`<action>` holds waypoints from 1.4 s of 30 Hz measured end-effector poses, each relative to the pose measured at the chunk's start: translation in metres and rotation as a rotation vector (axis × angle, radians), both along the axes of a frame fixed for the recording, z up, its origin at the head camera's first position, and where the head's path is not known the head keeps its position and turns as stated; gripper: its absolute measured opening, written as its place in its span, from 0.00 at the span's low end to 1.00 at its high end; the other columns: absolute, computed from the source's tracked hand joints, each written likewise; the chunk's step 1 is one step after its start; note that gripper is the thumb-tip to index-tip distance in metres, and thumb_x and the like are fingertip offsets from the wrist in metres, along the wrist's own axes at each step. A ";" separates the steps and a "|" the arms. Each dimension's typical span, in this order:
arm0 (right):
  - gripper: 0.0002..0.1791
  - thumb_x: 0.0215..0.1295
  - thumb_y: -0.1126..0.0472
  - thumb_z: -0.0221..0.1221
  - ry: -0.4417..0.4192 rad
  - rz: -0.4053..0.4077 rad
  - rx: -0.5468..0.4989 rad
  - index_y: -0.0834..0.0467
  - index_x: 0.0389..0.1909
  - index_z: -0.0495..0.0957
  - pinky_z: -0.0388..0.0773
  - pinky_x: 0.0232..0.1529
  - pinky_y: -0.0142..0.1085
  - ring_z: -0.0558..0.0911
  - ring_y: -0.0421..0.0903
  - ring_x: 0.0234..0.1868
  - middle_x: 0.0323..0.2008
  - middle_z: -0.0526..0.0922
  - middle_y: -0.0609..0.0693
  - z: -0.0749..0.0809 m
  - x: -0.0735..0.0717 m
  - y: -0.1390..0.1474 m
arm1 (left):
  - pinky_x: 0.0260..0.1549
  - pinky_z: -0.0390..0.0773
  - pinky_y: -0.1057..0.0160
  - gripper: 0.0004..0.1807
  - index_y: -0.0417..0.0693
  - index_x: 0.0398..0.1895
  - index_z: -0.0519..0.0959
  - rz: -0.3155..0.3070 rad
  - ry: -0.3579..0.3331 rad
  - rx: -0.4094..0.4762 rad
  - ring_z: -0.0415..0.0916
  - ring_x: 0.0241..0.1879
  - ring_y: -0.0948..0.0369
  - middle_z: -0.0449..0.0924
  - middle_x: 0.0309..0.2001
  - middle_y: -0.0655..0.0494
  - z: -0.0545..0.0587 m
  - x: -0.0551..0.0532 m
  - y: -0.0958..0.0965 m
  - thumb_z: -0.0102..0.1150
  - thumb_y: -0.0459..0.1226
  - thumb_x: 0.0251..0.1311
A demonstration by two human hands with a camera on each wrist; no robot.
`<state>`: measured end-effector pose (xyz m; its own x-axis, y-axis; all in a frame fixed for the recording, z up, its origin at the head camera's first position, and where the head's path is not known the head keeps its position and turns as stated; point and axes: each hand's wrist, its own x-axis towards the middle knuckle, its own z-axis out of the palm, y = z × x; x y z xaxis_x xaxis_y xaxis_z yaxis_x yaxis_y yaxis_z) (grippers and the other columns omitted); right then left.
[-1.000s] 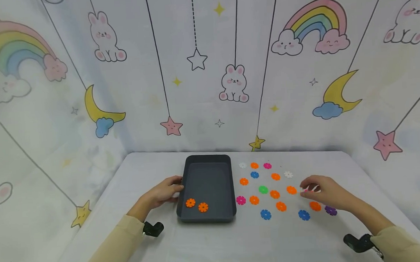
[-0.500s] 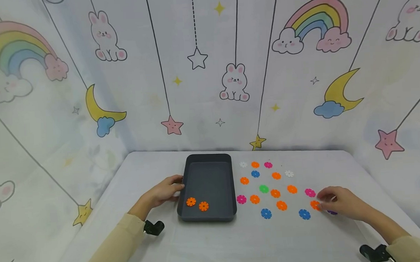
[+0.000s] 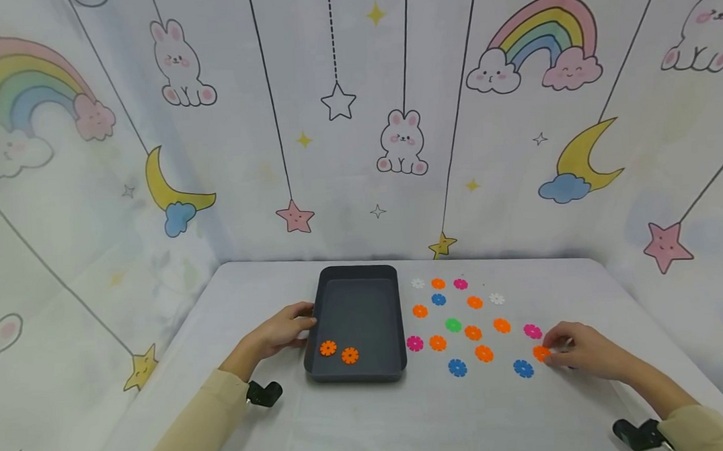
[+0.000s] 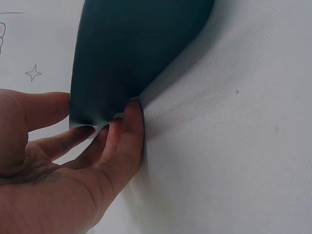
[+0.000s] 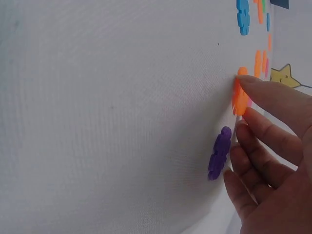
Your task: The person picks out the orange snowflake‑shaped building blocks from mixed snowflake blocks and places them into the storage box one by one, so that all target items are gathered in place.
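Across the left part of the worktop (image 3: pixel 309 423), your beige left sleeve (image 3: pixel 191 428) led to your left hand (image 3: pixel 281 328), half curled, which held the left wall of a dark grey tray (image 3: pixel 359 306), thumb at the rim and the other fingers bent against the outer side. The tray lay lengthwise, its far end near the worktop's far edge. Toward the tray's near left corner, you had a pair of orange discs (image 3: pixel 327 349), notched round their rims, flat and just beside each other. Past the tray's right wall, more notched discs lay scattered: a pink disc (image 3: pixel 415 343) close to the wall; a white disc (image 3: pixel 417 283) nearer the worktop's far edge; a loose orange disc (image 3: pixel 438 343), one of several; a green disc (image 3: pixel 453 325) among them; a blue disc (image 3: pixel 457 368) on the near side; then a second white disc (image 3: pixel 497 299), a further blue disc (image 3: pixel 523 369) and a second pink disc (image 3: pixel 532 331). Toward the worktop's right edge, your right hand (image 3: pixel 579 350) pinched a single orange disc (image 3: pixel 540 353) between thumb and index finger, the gap no wider than the piece; whether this disc touched the worktop could not be told. Just beside your remaining bent fingers, the right wrist view showed a purple disc (image 5: pixel 220 153).
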<state>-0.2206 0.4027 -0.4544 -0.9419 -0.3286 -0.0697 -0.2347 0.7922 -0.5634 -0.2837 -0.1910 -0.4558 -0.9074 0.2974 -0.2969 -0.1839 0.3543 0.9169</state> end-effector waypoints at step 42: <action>0.09 0.68 0.63 0.66 0.095 0.010 -0.195 0.64 0.44 0.83 0.85 0.40 0.28 0.86 0.50 0.39 0.38 0.87 0.51 0.035 -0.012 -0.061 | 0.61 0.78 0.43 0.28 0.37 0.77 0.60 -0.016 -0.005 0.004 0.66 0.70 0.41 0.59 0.75 0.35 0.004 0.004 0.001 0.48 0.34 0.78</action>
<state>-0.2323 0.3420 -0.4192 -0.9380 -0.3363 0.0847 -0.3008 0.6676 -0.6810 -0.2801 -0.1896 -0.4514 -0.9010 0.3130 -0.3005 -0.1831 0.3536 0.9173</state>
